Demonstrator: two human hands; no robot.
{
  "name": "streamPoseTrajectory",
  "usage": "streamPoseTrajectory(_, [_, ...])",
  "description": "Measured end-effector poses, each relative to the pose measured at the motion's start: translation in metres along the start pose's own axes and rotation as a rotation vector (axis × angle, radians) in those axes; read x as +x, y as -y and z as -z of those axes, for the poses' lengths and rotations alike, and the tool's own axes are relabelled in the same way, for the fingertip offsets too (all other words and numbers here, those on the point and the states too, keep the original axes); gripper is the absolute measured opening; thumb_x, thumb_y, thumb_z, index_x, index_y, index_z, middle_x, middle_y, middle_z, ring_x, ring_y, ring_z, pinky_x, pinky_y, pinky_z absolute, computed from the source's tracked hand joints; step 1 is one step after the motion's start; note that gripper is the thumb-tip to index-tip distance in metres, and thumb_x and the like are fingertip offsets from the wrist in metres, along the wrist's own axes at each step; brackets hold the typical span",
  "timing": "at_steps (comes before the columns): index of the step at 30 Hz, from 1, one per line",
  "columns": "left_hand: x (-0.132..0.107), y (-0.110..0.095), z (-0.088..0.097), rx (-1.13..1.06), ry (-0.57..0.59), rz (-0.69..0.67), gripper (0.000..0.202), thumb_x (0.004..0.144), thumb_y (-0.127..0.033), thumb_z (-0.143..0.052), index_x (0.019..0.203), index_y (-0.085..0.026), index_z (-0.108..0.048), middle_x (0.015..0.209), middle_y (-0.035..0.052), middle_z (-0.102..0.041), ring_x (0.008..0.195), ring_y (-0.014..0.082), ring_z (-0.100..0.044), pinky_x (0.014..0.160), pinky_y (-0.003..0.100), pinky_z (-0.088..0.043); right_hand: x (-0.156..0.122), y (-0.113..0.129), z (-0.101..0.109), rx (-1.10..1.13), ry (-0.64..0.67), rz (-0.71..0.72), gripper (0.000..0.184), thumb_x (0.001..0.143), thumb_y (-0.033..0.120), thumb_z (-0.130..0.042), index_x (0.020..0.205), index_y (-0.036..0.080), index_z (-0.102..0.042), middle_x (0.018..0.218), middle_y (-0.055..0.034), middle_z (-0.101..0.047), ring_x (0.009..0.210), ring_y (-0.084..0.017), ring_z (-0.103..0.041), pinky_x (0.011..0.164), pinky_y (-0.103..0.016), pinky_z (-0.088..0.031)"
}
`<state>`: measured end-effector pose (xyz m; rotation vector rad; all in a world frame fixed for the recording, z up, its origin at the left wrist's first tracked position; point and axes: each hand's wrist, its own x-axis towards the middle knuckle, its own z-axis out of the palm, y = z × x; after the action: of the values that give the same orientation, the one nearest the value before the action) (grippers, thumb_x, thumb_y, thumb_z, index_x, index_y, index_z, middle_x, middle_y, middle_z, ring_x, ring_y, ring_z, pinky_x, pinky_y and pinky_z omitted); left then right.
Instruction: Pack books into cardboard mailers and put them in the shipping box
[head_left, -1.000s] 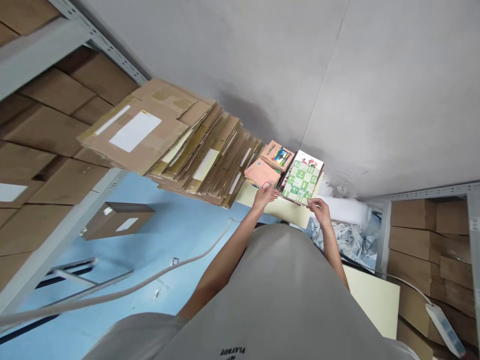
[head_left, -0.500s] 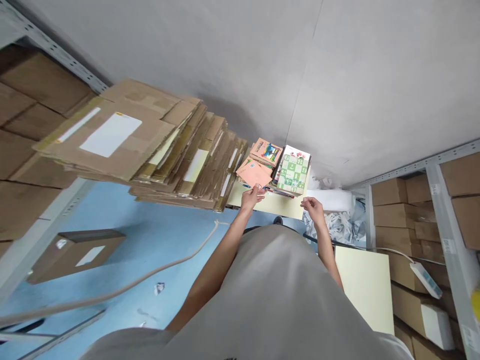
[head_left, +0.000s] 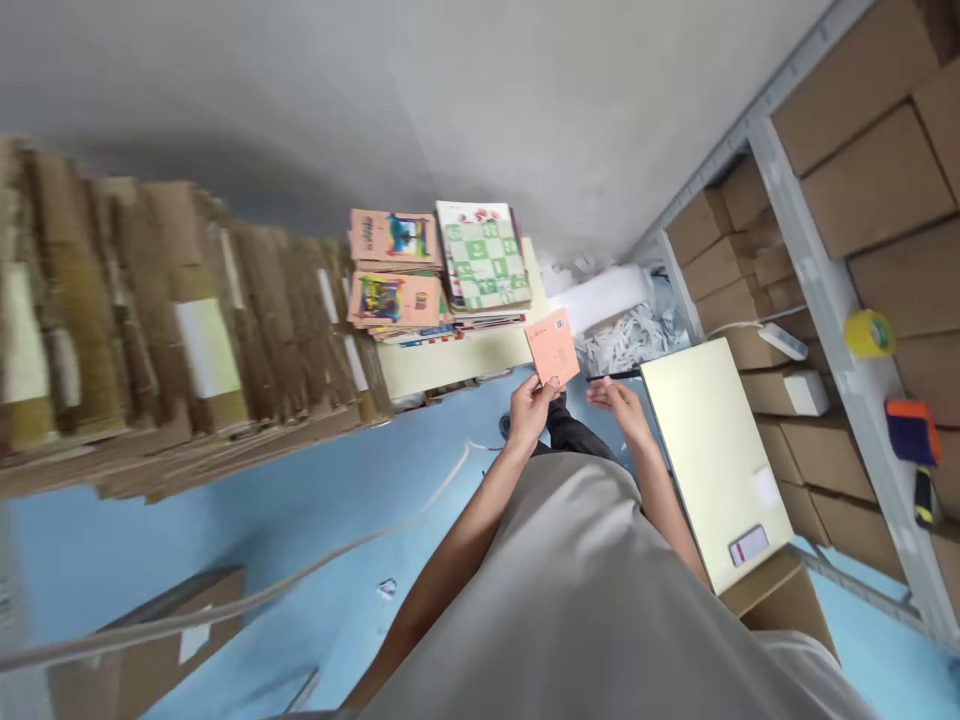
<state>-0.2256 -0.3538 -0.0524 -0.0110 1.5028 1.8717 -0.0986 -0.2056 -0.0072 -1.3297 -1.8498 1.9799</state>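
Observation:
Between thumb and fingers, my left hand (head_left: 529, 408) grips a thin orange booklet (head_left: 553, 348) with a small barcode square on its upper corner. My right hand (head_left: 619, 404) is held in the air to the right of the booklet, fingers apart, touching nothing. Beyond the hands, on a pale yellow table (head_left: 450, 362), lie piles of similar orange booklets (head_left: 397, 300) with colourful pictures. Beside them is a stack of books (head_left: 486, 258) with a green and white checked cover on top.
Flattened cardboard boxes (head_left: 187, 320) fill the left. On the right are another pale table (head_left: 709, 450) with a phone (head_left: 748, 545), a bin of shredded paper (head_left: 626, 338), and shelves of cartons (head_left: 825, 440). A cable (head_left: 337, 553) crosses the blue floor.
The view has turned to the right. My left hand has carried the orange booklet away from the pile and off the table's edge. My right hand stays empty.

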Motion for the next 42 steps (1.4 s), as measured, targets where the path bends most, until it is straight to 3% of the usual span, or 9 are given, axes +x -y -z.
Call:
streamPoseTrajectory(3, [-0.017,0.015,-0.027,0.133,0.152,-0.015,0.055,0.082,-0.069,-0.086,0.106,-0.020,-0.083,0.109,0.0111,-0.085,0.103,0.0308,-0.081,0.099,0.045,-0.066,-0.018,-0.008,0.032,0.111,-0.074,-0.068,0.086,0.086,0.103,-0.059,0.103,0.022,-0.082,0.101,-0.0142,-0.088,0.098,-0.031,-0.085,0.092,-0.043,-0.067])
streamPoseTrajectory(7, [-0.031,0.024,-0.062,0.286,0.384,-0.244,0.025,0.092,-0.045,-0.077,0.101,-0.025,-0.089,0.127,0.0118,-0.082,0.122,0.0296,-0.077,0.114,0.046,-0.060,-0.032,-0.014,0.077,0.288,-0.056,-0.059,0.090,0.092,0.103,-0.047,0.098,0.020,-0.082,0.100,-0.0140,-0.087,0.099,-0.030,-0.085,0.091,-0.042,-0.067])
streamPoseTrajectory(9, [-0.034,0.030,-0.086,0.341,0.471,-0.331,0.019,0.094,-0.035,-0.072,0.096,-0.027,-0.089,0.131,0.0117,-0.080,0.126,0.0283,-0.076,0.118,0.047,-0.058,-0.042,-0.023,0.106,0.336,-0.048,-0.045,0.080,0.090,0.097,-0.063,0.095,0.020,-0.081,0.101,-0.0124,-0.088,0.100,-0.030,-0.084,0.093,-0.042,-0.066])
streamPoseTrajectory(12, [-0.038,0.050,-0.135,0.381,0.511,-0.347,0.022,0.092,-0.029,-0.071,0.105,-0.027,-0.088,0.136,0.0117,-0.078,0.132,0.0286,-0.073,0.119,0.047,-0.058,-0.061,-0.046,0.156,0.393,-0.113,-0.049,0.067,0.068,0.083,-0.095,0.091,0.021,-0.080,0.095,-0.0078,-0.088,0.089,-0.030,-0.082,0.085,-0.040,-0.067])
streamPoseTrajectory(17, [-0.051,0.107,-0.237,0.334,0.436,-0.097,0.067,0.089,-0.035,-0.078,0.154,-0.021,-0.066,0.146,0.0169,-0.075,0.119,0.0272,-0.079,0.106,0.040,-0.064,-0.098,-0.097,0.238,0.536,-0.342,0.031,0.063,0.071,0.075,-0.094,0.105,0.023,-0.082,0.104,-0.0063,-0.089,0.087,-0.028,-0.082,0.077,-0.037,-0.066])
streamPoseTrajectory(23, [-0.086,0.160,-0.326,0.417,0.667,0.263,0.065,0.081,-0.064,-0.088,0.126,-0.018,-0.080,0.126,0.0136,-0.085,0.120,0.0314,-0.079,0.104,0.040,-0.064,-0.134,-0.145,0.316,0.655,-0.657,0.069,0.074,0.074,0.077,-0.091,0.124,0.024,-0.078,0.117,-0.0078,-0.088,0.097,-0.028,-0.083,0.082,-0.040,-0.069])
streamPoseTrajectory(30, [-0.100,0.180,-0.375,0.448,0.759,0.433,0.057,0.069,-0.066,-0.098,0.101,-0.021,-0.082,0.099,0.0070,-0.085,0.099,0.0265,-0.080,0.091,0.037,-0.065,-0.149,-0.167,0.357,0.707,-0.746,0.100,0.070,0.076,0.077,-0.090,0.123,0.026,-0.082,0.123,-0.0071,-0.087,0.102,-0.027,-0.081,0.082,-0.039,-0.069])
streamPoseTrajectory(35, [-0.100,0.185,-0.392,0.461,0.784,0.413,0.057,0.068,-0.065,-0.098,0.101,-0.022,-0.081,0.103,0.0070,-0.086,0.102,0.0277,-0.080,0.091,0.038,-0.066,-0.151,-0.168,0.367,0.693,-0.786,0.108,0.064,0.078,0.076,-0.088,0.119,0.027,-0.083,0.128,-0.0068,-0.085,0.108,-0.026,-0.080,0.086,-0.037,-0.069])
streamPoseTrajectory(42, [-0.078,0.179,-0.405,0.446,0.767,0.357,0.059,0.068,-0.064,-0.099,0.105,-0.023,-0.078,0.104,0.0052,-0.084,0.095,0.0224,-0.078,0.086,0.032,-0.063,-0.157,-0.159,0.378,0.686,-0.934,0.108,0.049,0.078,0.063,-0.092,0.108,0.026,-0.081,0.095,-0.0023,-0.078,0.095,-0.024,-0.083,0.085,-0.034,-0.063])
